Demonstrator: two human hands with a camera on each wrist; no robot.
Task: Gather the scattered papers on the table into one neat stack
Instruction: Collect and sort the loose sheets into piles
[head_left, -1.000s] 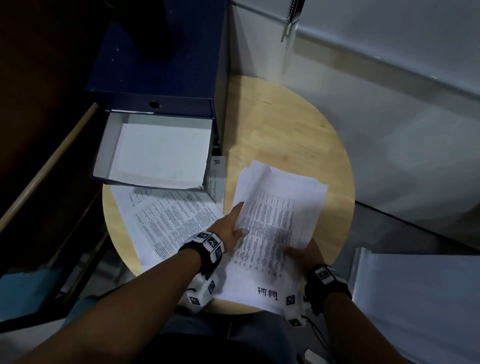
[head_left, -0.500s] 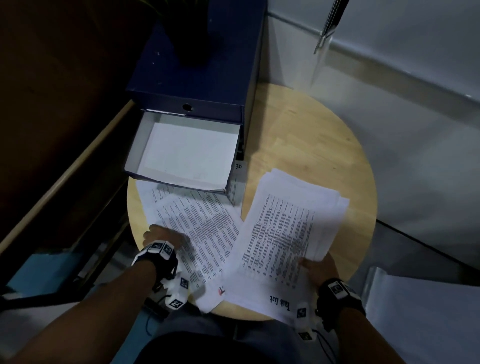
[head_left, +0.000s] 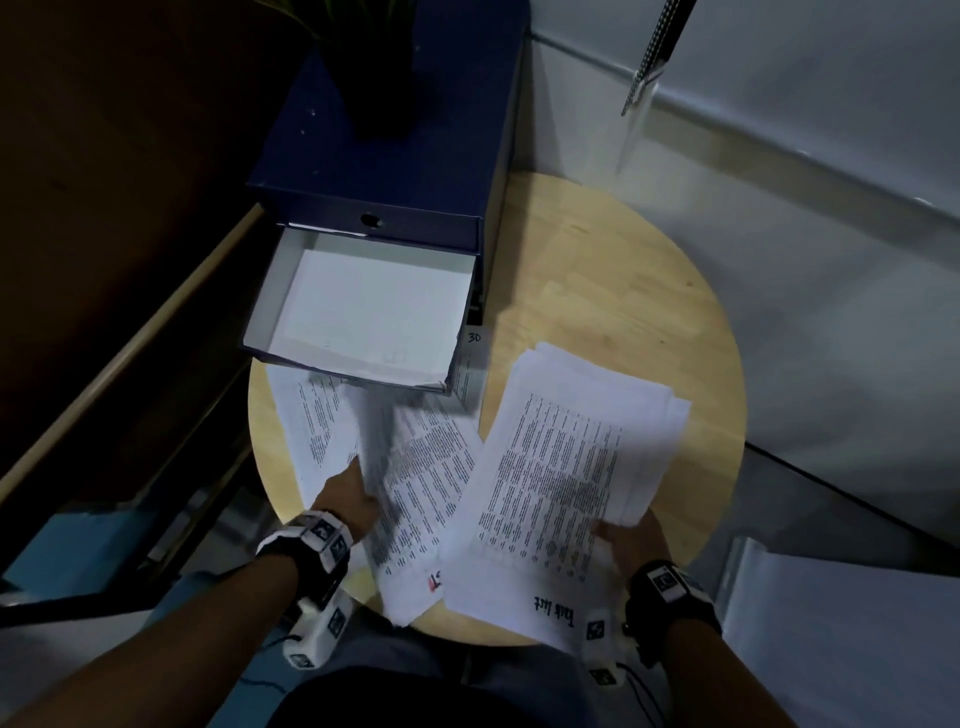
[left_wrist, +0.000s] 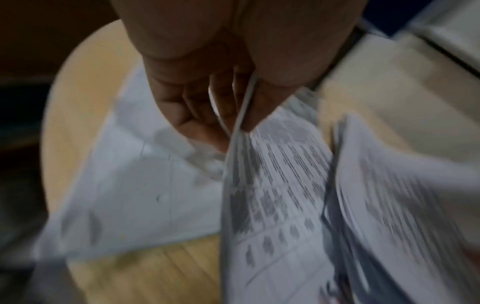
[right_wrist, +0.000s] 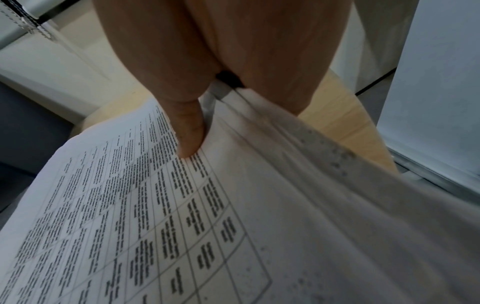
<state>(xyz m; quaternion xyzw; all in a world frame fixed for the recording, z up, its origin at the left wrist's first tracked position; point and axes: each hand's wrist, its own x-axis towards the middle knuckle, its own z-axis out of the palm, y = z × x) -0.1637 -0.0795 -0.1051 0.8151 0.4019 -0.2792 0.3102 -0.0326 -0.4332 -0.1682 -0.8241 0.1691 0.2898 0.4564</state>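
- Pinched between your left hand (head_left: 347, 496) thumb and fingers (left_wrist: 197, 115) is a thin bunch of loose sheets (head_left: 415, 483). In the wrist view the paper edge runs up between the thumb and the curled fingers, so it is a narrow pinch, not a flat press.
- Your right hand (head_left: 631, 540) holds the stack (head_left: 566, 467) at its near right corner, thumb (right_wrist: 189, 135) on top and the other fingers hidden beneath. That corner hold probably keeps the gathered pile steady as more pages arrive.
- On the table (head_left: 613, 291) the stack lies at about 4 o'clock, its near end hanging past the rim toward you. The loose sheets sit at about 8 o'clock, beside the stack, and seem to tuck slightly under its left edge.
- One more page (head_left: 306, 421) lies flat at 9 o'clock, its far end under the open drawer (head_left: 363, 312) of the blue box (head_left: 395, 156).
- Top of the stack is a printed table of small text with a handwritten title at the near end. Its far edges are fanned and uneven, so it is not yet neat.
- Blur over the loose sheets hides how many there are; you appear to be mid-pickup.
- Judging by this, squaring the edges remains once everything is on the stack.
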